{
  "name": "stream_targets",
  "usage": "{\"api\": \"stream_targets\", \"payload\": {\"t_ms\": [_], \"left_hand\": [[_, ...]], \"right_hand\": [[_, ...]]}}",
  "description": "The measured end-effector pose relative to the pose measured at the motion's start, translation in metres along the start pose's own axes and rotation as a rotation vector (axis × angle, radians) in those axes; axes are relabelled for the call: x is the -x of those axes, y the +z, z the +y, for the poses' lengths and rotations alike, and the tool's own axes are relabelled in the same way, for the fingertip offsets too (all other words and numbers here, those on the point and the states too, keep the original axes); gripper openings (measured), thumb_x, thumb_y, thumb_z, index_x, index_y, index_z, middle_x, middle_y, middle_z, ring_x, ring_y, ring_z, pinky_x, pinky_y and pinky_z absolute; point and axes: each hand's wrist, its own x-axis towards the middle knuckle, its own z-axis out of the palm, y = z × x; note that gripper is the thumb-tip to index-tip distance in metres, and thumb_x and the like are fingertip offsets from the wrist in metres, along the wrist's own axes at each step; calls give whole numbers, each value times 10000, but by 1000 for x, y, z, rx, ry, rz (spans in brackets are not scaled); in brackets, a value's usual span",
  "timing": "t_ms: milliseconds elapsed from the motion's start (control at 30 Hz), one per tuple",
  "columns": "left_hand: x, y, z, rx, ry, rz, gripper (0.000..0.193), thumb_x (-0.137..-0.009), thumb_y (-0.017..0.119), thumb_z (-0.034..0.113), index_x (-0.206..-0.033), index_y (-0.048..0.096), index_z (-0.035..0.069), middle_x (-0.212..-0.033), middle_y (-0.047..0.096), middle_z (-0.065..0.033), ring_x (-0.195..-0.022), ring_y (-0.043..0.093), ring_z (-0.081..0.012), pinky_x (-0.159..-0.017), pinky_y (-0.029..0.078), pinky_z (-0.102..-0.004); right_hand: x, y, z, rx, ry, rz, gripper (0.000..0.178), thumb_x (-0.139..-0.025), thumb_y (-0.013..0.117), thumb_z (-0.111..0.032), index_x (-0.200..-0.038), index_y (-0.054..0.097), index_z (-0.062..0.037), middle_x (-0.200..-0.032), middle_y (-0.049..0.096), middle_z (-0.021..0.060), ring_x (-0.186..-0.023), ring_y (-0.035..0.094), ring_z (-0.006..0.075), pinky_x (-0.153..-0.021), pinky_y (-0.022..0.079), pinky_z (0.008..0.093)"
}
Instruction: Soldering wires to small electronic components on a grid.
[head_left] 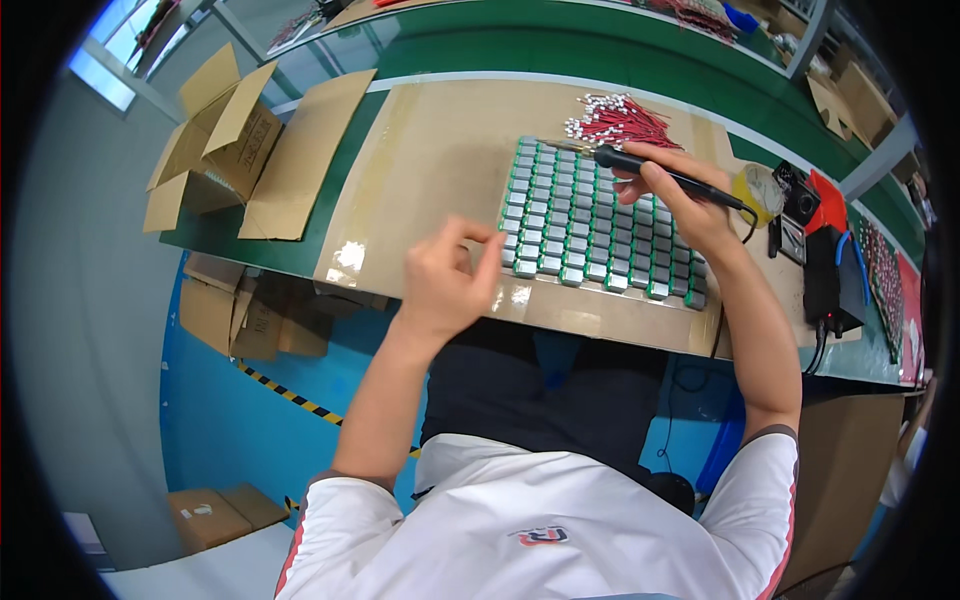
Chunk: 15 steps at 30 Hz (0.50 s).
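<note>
My right hand (690,205) is wrapped round the black handle of a soldering iron (622,161). Its metal tip points left, over the far left corner of a block of small grey parts with green edges (585,225), set in slanting rows. Close to the block's left side is my left hand (450,275), thumb and fingers curled together. Whatever may be between those fingertips is too small to make out. Just beyond the block lies a heap of red wires with white ends (625,122).
A brown cardboard sheet (420,170) covers the green bench. An open carton (235,150) stands at the left. On the right are a yellow tape roll (758,192), a black box with cables (833,275), blue-handled pliers (858,262) and a red item (827,200).
</note>
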Motion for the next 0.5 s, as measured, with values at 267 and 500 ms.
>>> {"api": "stream_targets", "payload": {"t_ms": [267,500], "left_hand": [[-5,-9,-77,460,-268,147,145,-861,712,14,-796,583,27,-623,546,45,-564,484,-3,-502,349,-181],[-16,-4,-45,649,-566,33,182,-947,682,118,-960,559,-15,-624,567,-14,-361,452,-84,-326,274,-245]], "right_hand": [[0,20,-17,157,-101,-152,258,-921,644,-62,-1166,704,-8,-838,752,95,-791,722,181,-703,548,290],[16,34,-6,84,1,-143,244,-932,653,-41,-1156,692,48,-887,748,135,-806,727,181,-713,556,291]]}}
